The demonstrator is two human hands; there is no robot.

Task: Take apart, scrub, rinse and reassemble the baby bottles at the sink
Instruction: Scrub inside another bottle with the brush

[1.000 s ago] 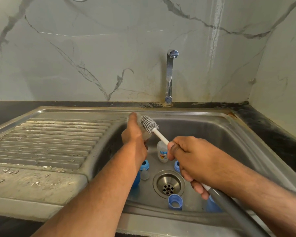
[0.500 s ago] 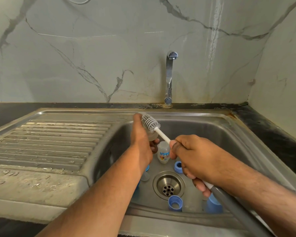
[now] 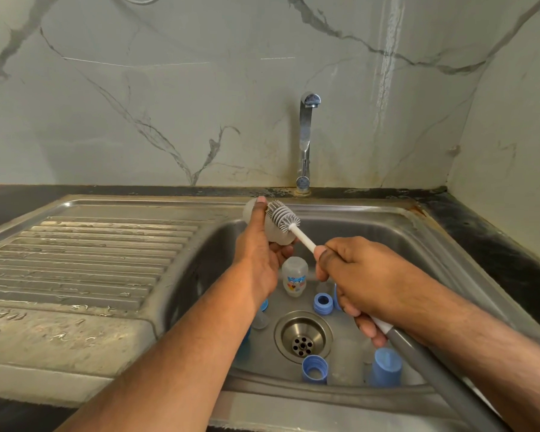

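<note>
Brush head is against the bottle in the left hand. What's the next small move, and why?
Probably work the brush along the clear bottle that the left hand grips. The bristles lie against its side, the right hand holds the handle, and the tap shows no water, so rinsing looks premature.

Soft, even light is falling across the scene, casting no hard shadows. Faint glare is showing on the chrome tap (image 3: 306,141) and the steel sink rim (image 3: 340,210) below it. Wide-angle distortion is bending the edges far from the tap. Focus is holding sharp throughout.
</note>
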